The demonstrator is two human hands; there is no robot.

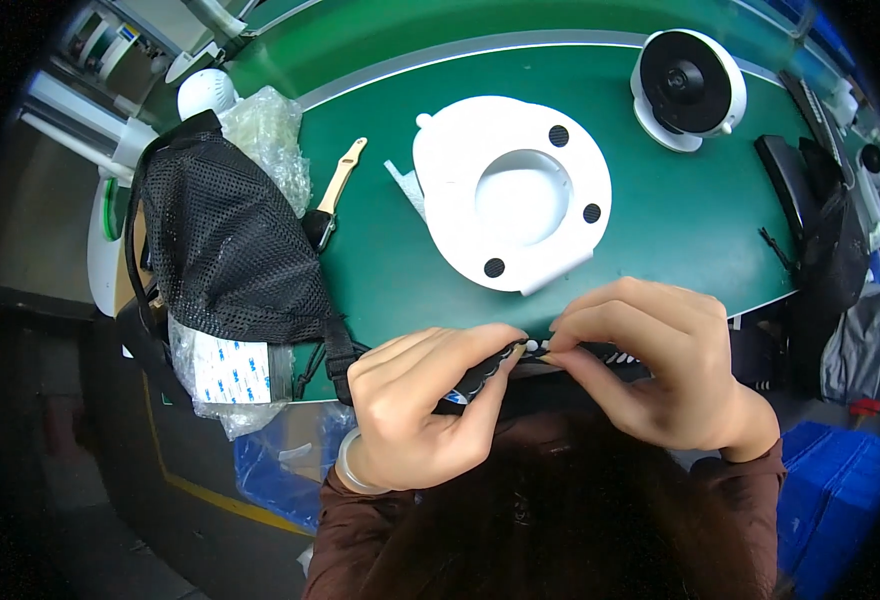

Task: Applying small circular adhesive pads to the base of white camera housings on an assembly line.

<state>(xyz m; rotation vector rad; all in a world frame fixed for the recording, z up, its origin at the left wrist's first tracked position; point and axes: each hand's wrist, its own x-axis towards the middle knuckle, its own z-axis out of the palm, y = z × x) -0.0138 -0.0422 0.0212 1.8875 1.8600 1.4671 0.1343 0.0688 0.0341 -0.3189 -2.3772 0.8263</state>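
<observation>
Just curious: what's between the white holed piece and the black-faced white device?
In the head view, bare green tabletop separates the holed piece and device.

We record, on the green table (690, 220): white ring-shaped plastic part (450, 165), black mesh bag (235, 240), round black-faced white device (687, 85).

Black strip (487, 371), white housing (457, 180) with black dots (559, 136); green tabletop (685, 225), blue-and-white patterned sheet (232, 372), brown sleeves (355, 530)
</observation>
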